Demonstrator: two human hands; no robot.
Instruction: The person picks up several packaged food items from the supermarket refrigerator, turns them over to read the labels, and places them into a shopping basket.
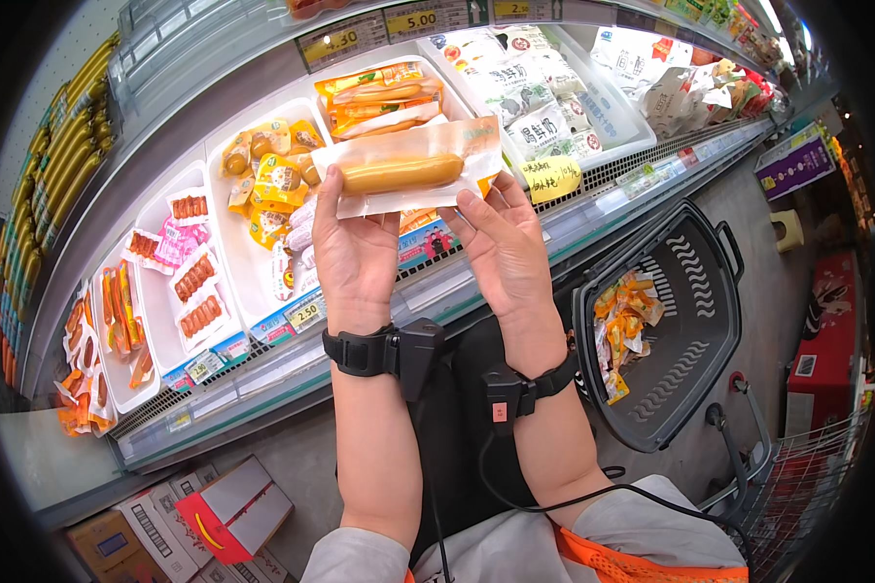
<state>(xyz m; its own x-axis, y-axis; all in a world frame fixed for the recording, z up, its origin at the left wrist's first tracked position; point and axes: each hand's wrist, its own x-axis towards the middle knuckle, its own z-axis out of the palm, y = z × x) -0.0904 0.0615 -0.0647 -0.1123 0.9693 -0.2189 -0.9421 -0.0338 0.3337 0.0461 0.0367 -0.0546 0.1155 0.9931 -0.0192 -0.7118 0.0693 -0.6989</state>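
Both of my hands hold up one vacuum-packed sausage (405, 175) in a clear plastic wrapper, in front of a chilled display shelf. My left hand (357, 251) pinches the wrapper's left end with the thumb on top. At the right end, near an orange printed corner, my right hand (502, 244) grips the wrapper. Just behind it, a white tray (448, 91) holds more packed sausages (379, 95). To the left, yellow snack packets (275, 182) lie in another tray, and small packs of reddish-brown sausages (193, 280) in the one beyond.
A black shopping basket (689, 350) with several orange packets (623, 321) stands at the right, beside a wire trolley (795, 481). White milk pouches (536, 131) fill a bin on the shelf. Cardboard boxes (153, 535) sit on the floor at lower left. A black cable (627, 490) crosses my right arm.
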